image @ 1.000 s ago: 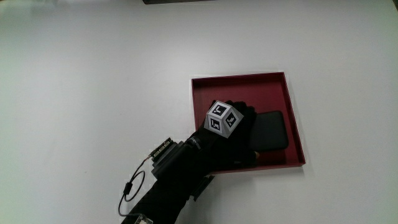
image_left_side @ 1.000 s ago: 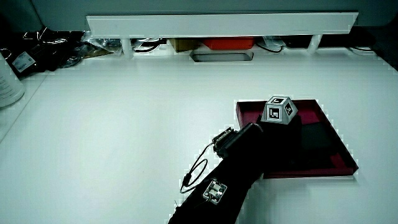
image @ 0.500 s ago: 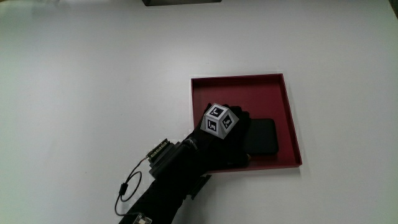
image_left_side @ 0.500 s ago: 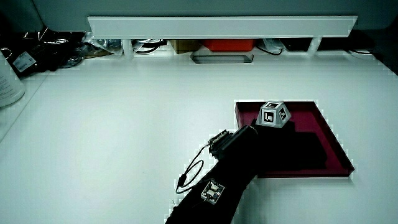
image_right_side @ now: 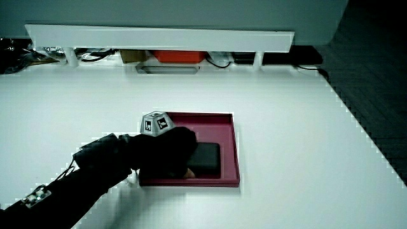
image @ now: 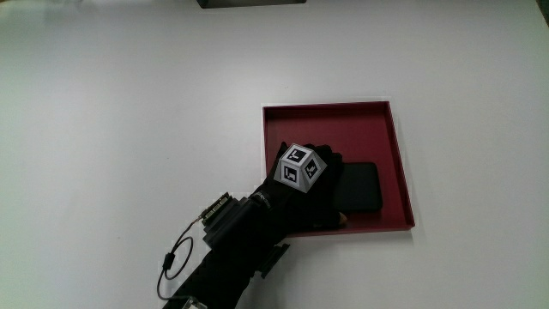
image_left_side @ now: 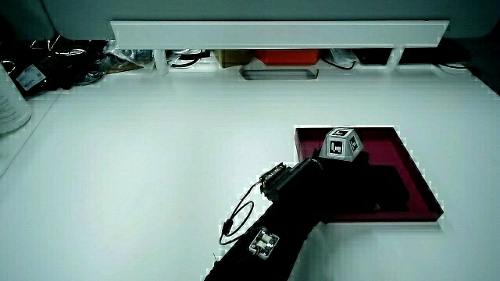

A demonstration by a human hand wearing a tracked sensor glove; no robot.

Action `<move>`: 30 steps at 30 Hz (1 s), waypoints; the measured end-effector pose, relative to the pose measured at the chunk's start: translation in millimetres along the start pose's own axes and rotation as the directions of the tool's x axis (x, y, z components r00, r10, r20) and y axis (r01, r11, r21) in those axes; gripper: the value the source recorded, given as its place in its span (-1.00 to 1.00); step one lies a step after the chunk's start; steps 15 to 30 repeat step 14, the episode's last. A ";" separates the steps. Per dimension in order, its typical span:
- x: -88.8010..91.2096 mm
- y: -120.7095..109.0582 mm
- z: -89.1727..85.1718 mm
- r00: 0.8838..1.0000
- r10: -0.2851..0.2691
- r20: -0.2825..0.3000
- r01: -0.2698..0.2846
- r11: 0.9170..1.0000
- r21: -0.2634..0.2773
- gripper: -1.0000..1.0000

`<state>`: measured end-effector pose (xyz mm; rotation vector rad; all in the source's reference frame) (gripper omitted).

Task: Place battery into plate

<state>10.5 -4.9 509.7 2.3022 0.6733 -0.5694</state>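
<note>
A square red plate (image: pixel 343 133) lies on the white table and shows in both side views (image_left_side: pixel 391 140) (image_right_side: pixel 210 124). A flat black battery (image: pixel 360 187) lies inside it, in the part nearer to the person, and is also visible in a side view (image_right_side: pixel 206 158). The gloved hand (image: pixel 319 193) with its patterned cube (image: pixel 298 166) is over the plate's near part, right beside the battery and overlapping its edge. In a side view the hand (image_left_side: pixel 348 176) covers most of the battery. Whether it still grips the battery is hidden.
A low white partition (image_left_side: pixel 273 31) runs along the table, farther from the person than the plate, with boxes and cables under it (image_right_side: pixel 172 57). A pale container (image_left_side: pixel 12 109) stands at the table's edge. A cable loop (image: pixel 176 257) hangs off the forearm.
The hand drew slightly toward the person over the plate's near part. The battery slid a little with it inside the plate, then lay still over the last half second.
</note>
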 end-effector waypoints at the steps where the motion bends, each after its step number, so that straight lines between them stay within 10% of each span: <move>1: 0.1 -5.3 5.5 1.000 -0.012 0.002 0.012 1.000 0.018 -0.81; 5: 2.7 -30.7 31.9 0.992 -0.110 -0.053 0.114 0.991 0.073 -0.96; 7: -6.5 -42.4 35.6 0.988 -0.139 0.061 0.133 0.987 0.093 -1.00; 14: -11.4 -98.3 65.6 0.994 -0.107 0.028 0.104 0.990 0.093 -1.00; 30: -11.4 -98.3 65.6 0.994 -0.107 0.028 0.104 0.990 0.093 -1.00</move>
